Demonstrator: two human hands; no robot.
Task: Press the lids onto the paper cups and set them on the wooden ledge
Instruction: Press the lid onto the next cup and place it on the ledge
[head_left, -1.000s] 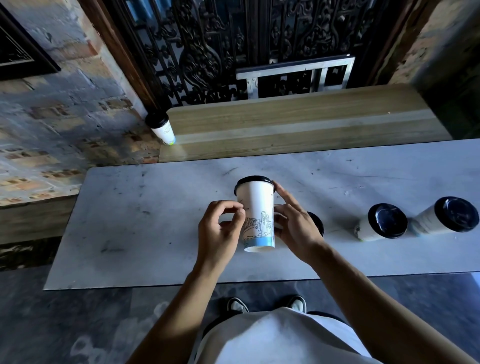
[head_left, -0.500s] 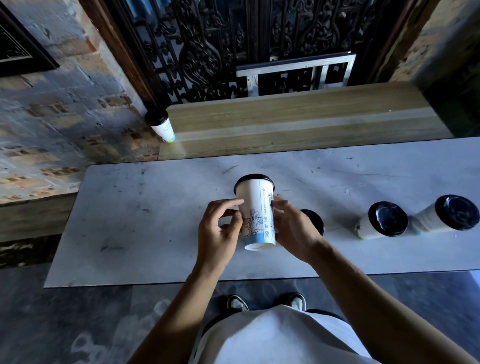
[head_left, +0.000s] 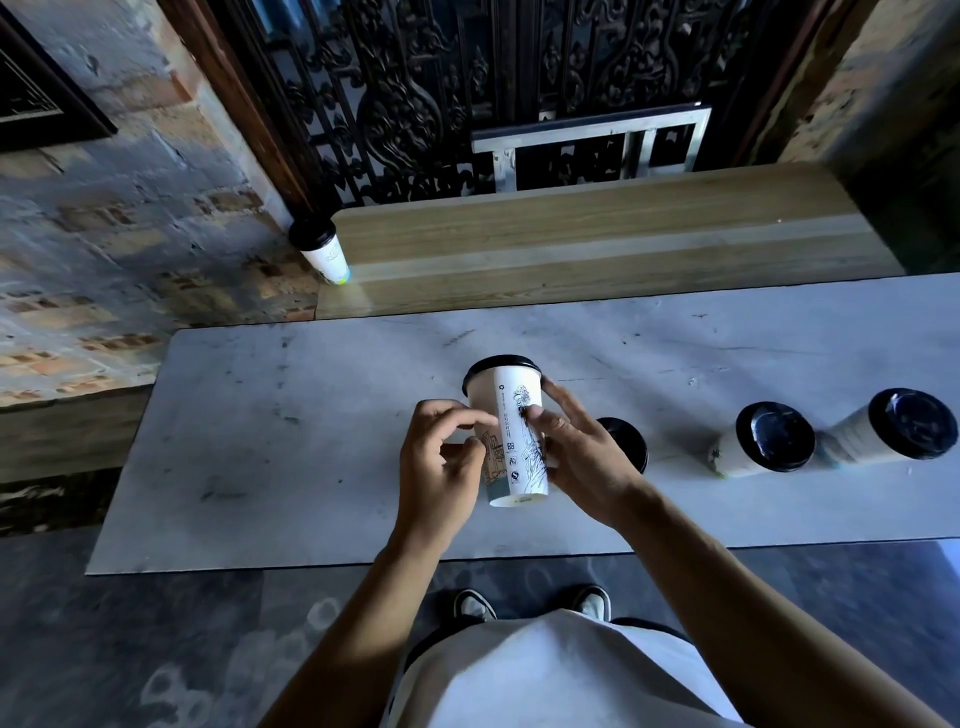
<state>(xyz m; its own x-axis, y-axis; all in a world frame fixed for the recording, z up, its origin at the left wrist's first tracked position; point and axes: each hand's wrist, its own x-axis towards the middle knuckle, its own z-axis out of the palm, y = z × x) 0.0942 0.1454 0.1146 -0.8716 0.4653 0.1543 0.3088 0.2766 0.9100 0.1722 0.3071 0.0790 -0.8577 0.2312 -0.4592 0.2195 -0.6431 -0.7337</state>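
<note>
Held cup: above the marble counter, black lid apparently seated.
My left hand: fingertips pinch its side, steadying.
My right hand: fingers wrap it, for carrying.
Wooden ledge: one lidded cup there.

My view is dim and bluish, with soft daylight brightest on the pale counter. The iron grille is nearly black, straight edges bow toward the corners, and my hands look slightly blurred.
</note>
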